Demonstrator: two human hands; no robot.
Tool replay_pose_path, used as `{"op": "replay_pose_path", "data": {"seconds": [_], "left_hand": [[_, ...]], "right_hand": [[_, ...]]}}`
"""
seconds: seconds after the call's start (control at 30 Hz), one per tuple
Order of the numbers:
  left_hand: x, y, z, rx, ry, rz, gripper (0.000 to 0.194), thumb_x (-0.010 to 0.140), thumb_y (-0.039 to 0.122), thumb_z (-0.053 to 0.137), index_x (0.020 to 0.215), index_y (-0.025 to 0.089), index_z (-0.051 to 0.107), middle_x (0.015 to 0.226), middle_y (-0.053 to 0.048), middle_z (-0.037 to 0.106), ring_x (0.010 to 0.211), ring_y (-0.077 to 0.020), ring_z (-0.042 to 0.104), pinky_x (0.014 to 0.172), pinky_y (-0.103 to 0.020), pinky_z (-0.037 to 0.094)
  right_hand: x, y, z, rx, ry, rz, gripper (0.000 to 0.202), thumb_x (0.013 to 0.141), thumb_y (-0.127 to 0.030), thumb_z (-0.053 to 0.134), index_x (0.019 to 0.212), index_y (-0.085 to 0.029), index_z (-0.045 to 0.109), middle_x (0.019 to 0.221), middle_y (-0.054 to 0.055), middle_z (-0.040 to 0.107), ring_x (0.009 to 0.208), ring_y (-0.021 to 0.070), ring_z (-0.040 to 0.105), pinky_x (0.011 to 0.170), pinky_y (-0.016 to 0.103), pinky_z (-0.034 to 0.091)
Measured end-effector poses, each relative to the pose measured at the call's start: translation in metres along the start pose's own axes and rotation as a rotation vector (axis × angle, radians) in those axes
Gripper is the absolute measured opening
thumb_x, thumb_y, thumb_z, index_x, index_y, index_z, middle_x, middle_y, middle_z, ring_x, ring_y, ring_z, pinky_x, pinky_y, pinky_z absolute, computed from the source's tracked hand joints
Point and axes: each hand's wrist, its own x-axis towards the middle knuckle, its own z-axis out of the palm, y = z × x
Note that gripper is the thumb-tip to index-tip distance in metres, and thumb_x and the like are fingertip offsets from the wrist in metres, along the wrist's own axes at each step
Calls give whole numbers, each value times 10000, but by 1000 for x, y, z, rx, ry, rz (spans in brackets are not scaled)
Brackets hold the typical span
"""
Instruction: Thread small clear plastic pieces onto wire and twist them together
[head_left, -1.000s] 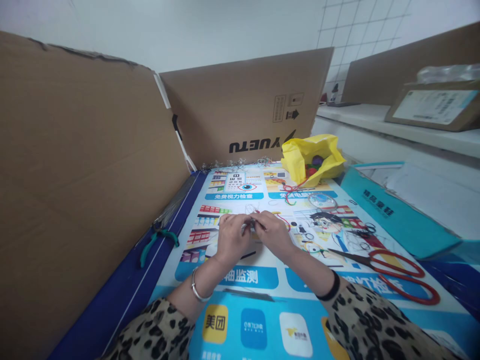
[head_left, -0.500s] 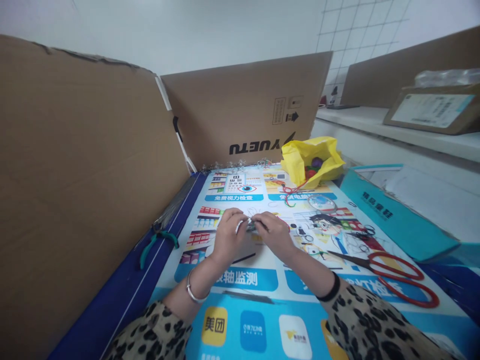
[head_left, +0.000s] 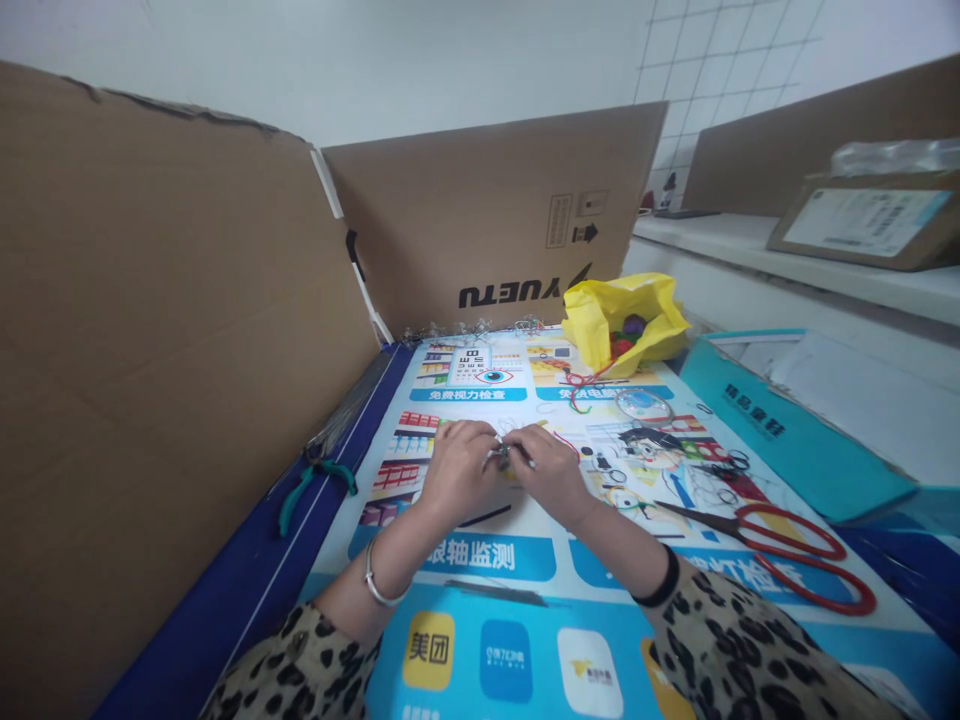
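In the middle of the printed sheet, my left hand [head_left: 460,468] and my right hand [head_left: 549,474] meet with fingertips pinched together. Between them is a small piece of thin, silvery bent wire [head_left: 502,456], mostly covered by the fingers; its exact shape cannot be made out. Both hands are closed on it. Fine wire ends [head_left: 513,426] stick up just beyond the fingertips. A small bundle of straight grey wires [head_left: 496,593] lies on the sheet nearer to me. To the right of my right hand rest red-handled scissors [head_left: 780,550].
Teal-handled pliers [head_left: 315,485] lie at the left beside long thin wires [head_left: 352,400]. A yellow bag [head_left: 589,325] with coloured thread balls stands at the back, near a wire coil [head_left: 645,405]. Bent wire figures [head_left: 472,328] line the cardboard wall [head_left: 480,220]. A teal box [head_left: 787,430] sits right.
My left hand has rolled over so that its back faces up more, and its wrist has shifted slightly left. My right hand stays nearly in place; both still pinch the wire.
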Motion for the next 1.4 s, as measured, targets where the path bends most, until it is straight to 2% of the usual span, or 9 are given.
{"op": "replay_pose_path", "data": {"seconds": [0.17,0.27,0.43,0.57,0.7,0.9,1.07,1.27,1.4], "left_hand": [[-3,3,3,34,71,75,136,768,101,522,724,194,610,835,-39,658,831,-192,567,786,-351,392],[-3,6,2,-43,44,76,118,763,112,515,721,185,598,834,-49,645,825,-190,556,763,-328,408],[0,6,2,-281,-11,-105,129,771,129,507,667,174,569,772,-33,614,770,-154,551,723,-273,421],[3,3,1,-381,-76,-255,154,794,185,508,655,176,574,696,-7,592,726,-139,544,677,-251,405],[6,1,1,-401,-134,-315,175,804,229,502,658,177,582,683,0,578,712,-136,536,660,-245,399],[3,6,4,-343,-128,-334,161,760,153,490,609,172,544,692,-12,556,726,-153,524,686,-269,385],[2,11,4,-319,-60,-330,119,707,123,494,605,176,523,707,-18,541,742,-164,513,712,-286,374],[9,2,-2,-612,-61,-431,124,634,103,493,532,172,479,633,-1,517,686,-149,487,668,-270,359],[13,-4,-10,-738,-93,-491,111,626,117,481,525,162,488,634,-1,534,655,-131,477,644,-259,354]], "right_hand": [[0,-3,-1,-73,-2,-19,167,837,-113,429,830,-190,576,751,49,614,733,176,589,674,277,461],[-1,-3,1,-100,11,-23,151,837,-117,429,825,-184,564,736,47,609,705,176,584,640,278,457],[-2,0,3,-107,36,-56,153,816,-92,428,824,-182,551,738,47,612,716,180,591,651,284,470],[-1,1,3,-110,54,-74,149,822,-93,427,824,-181,546,748,53,616,732,182,594,672,288,478],[-1,0,3,-113,40,-102,159,826,-89,420,819,-178,551,746,54,615,744,180,593,680,284,480],[-2,-2,3,-125,6,-116,174,832,-97,412,818,-165,571,740,67,614,739,193,584,664,298,472],[-2,-5,4,-111,-26,-93,203,865,-118,391,830,-166,585,742,70,614,730,185,582,672,294,475],[2,0,3,72,-77,48,195,841,-152,462,976,-198,594,912,74,666,857,197,619,771,329,491],[11,1,-6,159,-102,136,192,812,-171,506,970,-213,606,892,36,690,798,166,646,729,288,507]]}}
